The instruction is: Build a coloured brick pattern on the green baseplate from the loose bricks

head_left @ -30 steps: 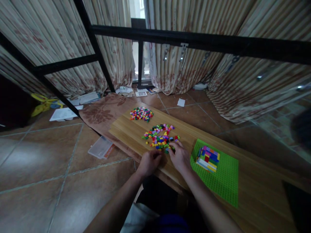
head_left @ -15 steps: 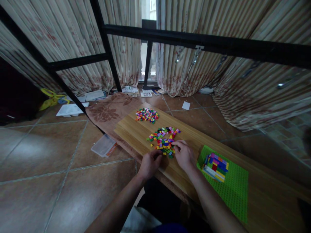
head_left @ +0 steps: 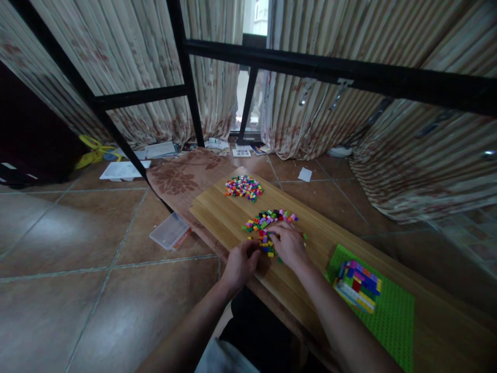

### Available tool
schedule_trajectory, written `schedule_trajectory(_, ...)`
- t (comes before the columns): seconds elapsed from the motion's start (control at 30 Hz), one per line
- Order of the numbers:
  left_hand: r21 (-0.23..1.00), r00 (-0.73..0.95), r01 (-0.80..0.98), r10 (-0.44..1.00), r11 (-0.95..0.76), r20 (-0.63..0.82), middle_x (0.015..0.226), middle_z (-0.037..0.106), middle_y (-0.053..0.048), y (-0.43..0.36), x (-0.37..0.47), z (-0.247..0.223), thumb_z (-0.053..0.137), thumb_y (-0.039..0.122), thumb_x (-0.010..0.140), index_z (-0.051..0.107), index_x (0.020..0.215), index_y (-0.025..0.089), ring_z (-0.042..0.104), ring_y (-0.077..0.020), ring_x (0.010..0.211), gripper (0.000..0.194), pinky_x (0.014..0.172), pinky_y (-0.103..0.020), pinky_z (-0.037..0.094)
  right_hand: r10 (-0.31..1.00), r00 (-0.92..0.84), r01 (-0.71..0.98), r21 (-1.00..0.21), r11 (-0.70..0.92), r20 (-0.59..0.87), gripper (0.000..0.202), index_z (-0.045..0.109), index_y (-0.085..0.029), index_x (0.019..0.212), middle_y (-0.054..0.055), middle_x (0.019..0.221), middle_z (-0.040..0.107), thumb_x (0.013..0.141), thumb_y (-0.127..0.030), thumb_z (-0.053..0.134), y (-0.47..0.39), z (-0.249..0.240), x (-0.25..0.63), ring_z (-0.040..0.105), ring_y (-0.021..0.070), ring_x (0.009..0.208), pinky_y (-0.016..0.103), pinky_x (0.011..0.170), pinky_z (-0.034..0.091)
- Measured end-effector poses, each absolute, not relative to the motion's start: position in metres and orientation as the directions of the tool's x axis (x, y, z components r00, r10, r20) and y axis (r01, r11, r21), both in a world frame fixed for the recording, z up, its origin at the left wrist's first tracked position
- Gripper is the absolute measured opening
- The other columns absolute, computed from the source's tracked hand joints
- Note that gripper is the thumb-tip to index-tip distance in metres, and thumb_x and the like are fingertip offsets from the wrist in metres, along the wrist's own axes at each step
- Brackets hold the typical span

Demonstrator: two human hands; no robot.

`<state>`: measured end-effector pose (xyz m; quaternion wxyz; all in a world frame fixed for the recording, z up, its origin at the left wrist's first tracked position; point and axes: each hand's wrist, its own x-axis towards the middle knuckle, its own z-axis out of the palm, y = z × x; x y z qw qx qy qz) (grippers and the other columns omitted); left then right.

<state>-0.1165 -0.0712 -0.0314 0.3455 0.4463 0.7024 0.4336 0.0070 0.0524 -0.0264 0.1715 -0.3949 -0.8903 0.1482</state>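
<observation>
A loose pile of small coloured toy bricks (head_left: 267, 243) lies on the wooden tabletop (head_left: 221, 217). My right hand (head_left: 289, 243) reaches over the pile from the right, its fingers bent down among the bricks and the thumb apart from them; it covers part of the pile. At the pile's near left edge, my left hand (head_left: 241, 263) is curled with thumb and forefinger close together; anything between them is too small to make out. To the right, a block of joined bricks (head_left: 357, 285) in purple, blue, red, yellow and white stands on a green baseplate (head_left: 392, 321).
Farther back on the board lies a second heap of tiny bricks (head_left: 244, 187). A clear plastic lid or box (head_left: 170, 231) is on the tiled floor at left. A black metal frame (head_left: 310, 65) crosses before striped curtains (head_left: 330, 119). A brown patterned cloth (head_left: 174, 173) lies under the board.
My right hand has moved left and over the middle of the pile, its fingers less pinched. My left hand stays near the pile's edge. The view has shifted slightly left.
</observation>
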Motion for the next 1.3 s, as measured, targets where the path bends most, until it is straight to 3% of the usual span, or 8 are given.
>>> schedule_trajectory(0.27, 0.867, -0.491, 0.448, 0.870, 0.218, 0.035, 0.093, 0.069, -0.002, -0.058, -0.138, -0.027, 0.052, 0.021, 0.086, 0.064, 0.108, 0.020, 0.063, -0.0140, 0.079, 0.025, 0.076, -0.024, 0.051, 0.806, -0.548, 0.692, -0.421, 0.587, 0.222, 0.024, 0.071, -0.022, 0.093, 0.007, 0.099, 0.064, 0.083, -0.014, 0.051, 0.065, -0.015, 0.018, 0.056, 0.0210, 0.097, 0.034, 0.089, 0.042)
schedule_trajectory(0.43, 0.678, -0.406, 0.719, 0.884, 0.152, 0.232, 0.111, 0.063, -0.007, -0.028, -0.154, -0.021, 0.052, 0.022, 0.087, 0.062, 0.113, 0.021, 0.058, -0.0190, 0.102, 0.028, 0.090, -0.029, 0.046, 0.808, -0.513, 0.698, -0.408, 0.589, 0.288, 0.028, 0.068, -0.021, 0.107, 0.010, 0.108, 0.062, 0.083, -0.020, 0.052, 0.096, -0.020, -0.003, 0.052, 0.0251, 0.105, 0.040, 0.095, 0.040)
schedule_trajectory(0.63, 0.446, -0.246, 0.881, 0.958, 0.157, 0.148, 0.097, 0.066, -0.006, 0.002, -0.156, -0.019, 0.055, 0.027, 0.086, 0.066, 0.104, 0.021, 0.056, -0.0215, 0.094, 0.022, 0.088, -0.033, 0.041, 0.817, -0.518, 0.689, -0.442, 0.575, 0.255, 0.032, 0.064, -0.017, 0.114, 0.012, 0.117, 0.060, 0.089, -0.024, 0.047, 0.108, -0.036, -0.001, 0.052, 0.0244, 0.111, 0.041, 0.099, 0.040)
schedule_trajectory(0.97, 0.380, -0.272, 0.906, 0.943, 0.185, 0.190, 0.091, 0.069, -0.006, 0.008, -0.157, -0.019, 0.050, 0.024, 0.085, 0.068, 0.097, 0.022, 0.060, -0.0241, 0.091, 0.023, 0.084, -0.036, 0.041, 0.834, -0.483, 0.667, -0.506, 0.547, 0.265, 0.023, 0.067, -0.020, 0.105, 0.007, 0.110, 0.065, 0.089, -0.022, 0.050, 0.055, -0.030, 0.017, 0.057, 0.0191, 0.104, 0.032, 0.096, 0.044)
schedule_trajectory(1.07, 0.437, -0.276, 0.888, 0.927, 0.144, 0.255, 0.094, 0.070, -0.007, 0.005, -0.156, -0.009, 0.051, 0.024, 0.083, 0.069, 0.098, 0.020, 0.062, -0.0259, 0.094, 0.024, 0.087, -0.039, 0.042, 0.850, -0.426, 0.620, -0.585, 0.523, 0.309, 0.023, 0.066, -0.020, 0.106, 0.008, 0.112, 0.064, 0.088, -0.021, 0.052, 0.037, -0.023, 0.021, 0.056, 0.0208, 0.106, 0.036, 0.097, 0.044)
schedule_trajectory(1.13, 0.589, -0.295, 0.804, 0.917, 0.085, 0.270, 0.095, 0.070, -0.008, -0.001, -0.146, -0.001, 0.053, 0.024, 0.082, 0.069, 0.098, 0.019, 0.064, -0.0245, 0.091, 0.023, 0.085, -0.037, 0.045, 0.870, -0.360, 0.560, -0.668, 0.491, 0.338, 0.025, 0.065, -0.020, 0.108, 0.009, 0.113, 0.064, 0.087, -0.020, 0.052, 0.022, -0.016, 0.024, 0.056, 0.0218, 0.109, 0.038, 0.099, 0.043)
schedule_trajectory(1.23, 0.897, -0.325, 0.441, 0.927, -0.026, 0.187, 0.097, 0.071, -0.007, -0.017, -0.114, 0.008, 0.056, 0.029, 0.081, 0.068, 0.097, 0.017, 0.066, -0.0210, 0.087, 0.023, 0.080, -0.032, 0.050, 0.915, -0.243, 0.416, -0.818, 0.398, 0.322, 0.025, 0.065, -0.023, 0.109, 0.006, 0.109, 0.066, 0.088, -0.022, 0.051, -0.004, -0.005, 0.032, 0.059, 0.0198, 0.106, 0.035, 0.095, 0.046)
schedule_trajectory(1.3, 0.986, -0.256, 0.166, 0.963, -0.036, 0.078, 0.092, 0.072, -0.006, -0.030, -0.086, 0.011, 0.059, 0.032, 0.080, 0.069, 0.096, 0.016, 0.067, -0.0206, 0.086, 0.024, 0.080, -0.032, 0.051, 0.953, -0.155, 0.293, -0.909, 0.297, 0.261, 0.024, 0.064, -0.024, 0.109, 0.004, 0.103, 0.068, 0.089, -0.027, 0.051, -0.021, 0.001, 0.042, 0.063, 0.0177, 0.097, 0.031, 0.087, 0.050)
